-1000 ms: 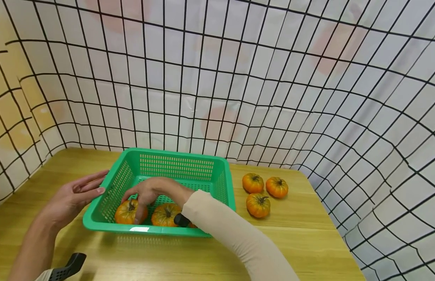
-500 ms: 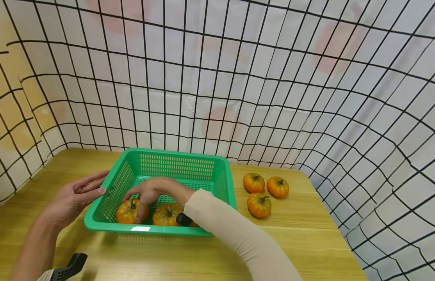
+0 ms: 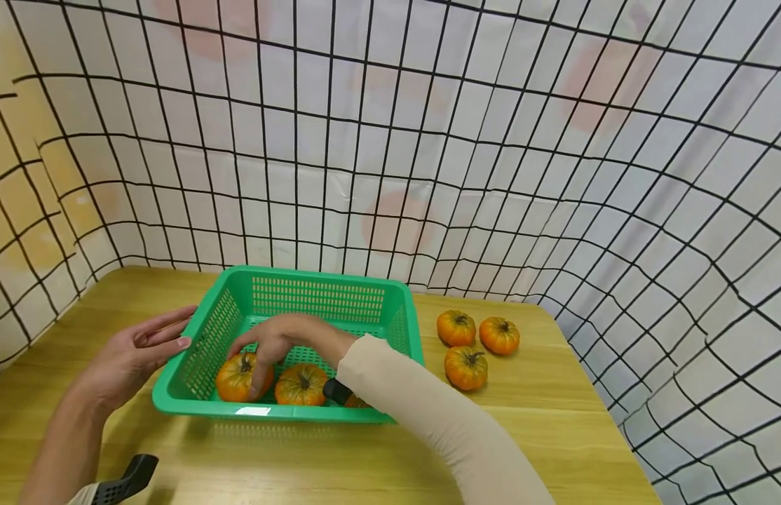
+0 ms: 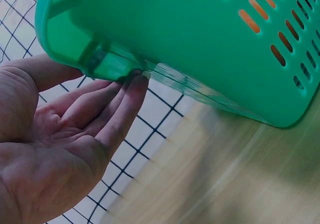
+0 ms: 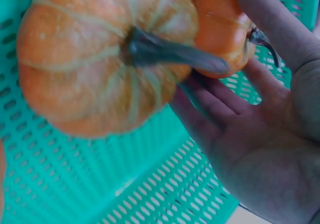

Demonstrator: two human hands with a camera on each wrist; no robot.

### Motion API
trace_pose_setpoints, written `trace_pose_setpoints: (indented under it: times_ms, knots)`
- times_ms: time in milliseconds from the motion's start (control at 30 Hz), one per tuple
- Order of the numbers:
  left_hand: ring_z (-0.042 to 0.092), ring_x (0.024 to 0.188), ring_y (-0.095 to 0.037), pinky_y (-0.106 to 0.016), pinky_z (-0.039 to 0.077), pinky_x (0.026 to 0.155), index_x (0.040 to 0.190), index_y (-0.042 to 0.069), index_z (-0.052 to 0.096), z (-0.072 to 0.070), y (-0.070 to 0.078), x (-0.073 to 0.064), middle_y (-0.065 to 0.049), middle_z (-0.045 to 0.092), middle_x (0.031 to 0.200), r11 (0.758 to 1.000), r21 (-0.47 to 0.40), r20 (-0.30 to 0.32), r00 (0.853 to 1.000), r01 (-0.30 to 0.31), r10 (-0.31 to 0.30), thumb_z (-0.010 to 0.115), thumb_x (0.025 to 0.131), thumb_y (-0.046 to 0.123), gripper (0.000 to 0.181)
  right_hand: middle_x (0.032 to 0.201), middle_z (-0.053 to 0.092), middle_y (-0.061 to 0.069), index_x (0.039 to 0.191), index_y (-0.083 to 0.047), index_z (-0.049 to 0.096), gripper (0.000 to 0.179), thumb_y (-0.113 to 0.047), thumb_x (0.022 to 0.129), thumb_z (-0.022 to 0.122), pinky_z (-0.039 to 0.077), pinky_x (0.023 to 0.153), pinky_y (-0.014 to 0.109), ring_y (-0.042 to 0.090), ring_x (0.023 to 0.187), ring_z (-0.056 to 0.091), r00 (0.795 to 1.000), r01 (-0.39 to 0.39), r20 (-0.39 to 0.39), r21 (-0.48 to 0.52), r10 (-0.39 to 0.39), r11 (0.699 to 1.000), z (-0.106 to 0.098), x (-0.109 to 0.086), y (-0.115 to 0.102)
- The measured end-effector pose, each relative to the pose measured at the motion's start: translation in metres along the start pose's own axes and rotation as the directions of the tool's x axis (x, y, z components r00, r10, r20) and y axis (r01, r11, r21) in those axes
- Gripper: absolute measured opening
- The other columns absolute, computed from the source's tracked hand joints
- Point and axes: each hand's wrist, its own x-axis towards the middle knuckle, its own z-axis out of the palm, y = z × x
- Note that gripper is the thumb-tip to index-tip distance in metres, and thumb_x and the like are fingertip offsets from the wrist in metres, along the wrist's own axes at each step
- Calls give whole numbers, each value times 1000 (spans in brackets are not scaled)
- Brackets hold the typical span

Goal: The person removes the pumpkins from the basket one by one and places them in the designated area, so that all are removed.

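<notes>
The right hand (image 3: 270, 344) grips the leftmost pumpkin (image 3: 229, 382) inside the green basket (image 3: 315, 275). Left hand (image 3: 128, 358): fingers extended, not clasping; only the left wrist view shows its fingertips (image 4: 137, 86) meeting the rim. The right sleeve (image 3: 422, 400) partly hides another pumpkin (image 3: 355, 402).

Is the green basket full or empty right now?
Partly full: pumpkins sit along the near side of the basket; some bare floor shows behind.

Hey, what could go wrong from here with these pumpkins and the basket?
The right grip holds the leftmost pumpkin close beside the middle pumpkin, so they might knock. The sleeve crosses the basket and could catch its rim. The left grip, touching its side, might nudge it.
</notes>
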Motion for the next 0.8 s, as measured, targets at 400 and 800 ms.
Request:
trace_pose_setpoints:
  times_ms: [400,800]
  knots:
    - [67,117,-6,-20,58,91,142,24,58,-3,0,-1,10,67,134,1000,-26,22,1000,-11,12,47,103,-9,53,158,40,-1,154,-36,42,84,-41,82,85,51,99,28,18,137,48,991,15,-137,55,-8,998,-35,-58,24]
    - [67,118,-8,-22,57,93,143,23,58,-3,0,-1,7,66,135,998,-56,46,999,-8,10,45,103,-10,53,150,49,1,152,-34,45,83,-39,80,87,52,97,32,20,134,51,971,37,-238,175,6,984,-49,-106,41]
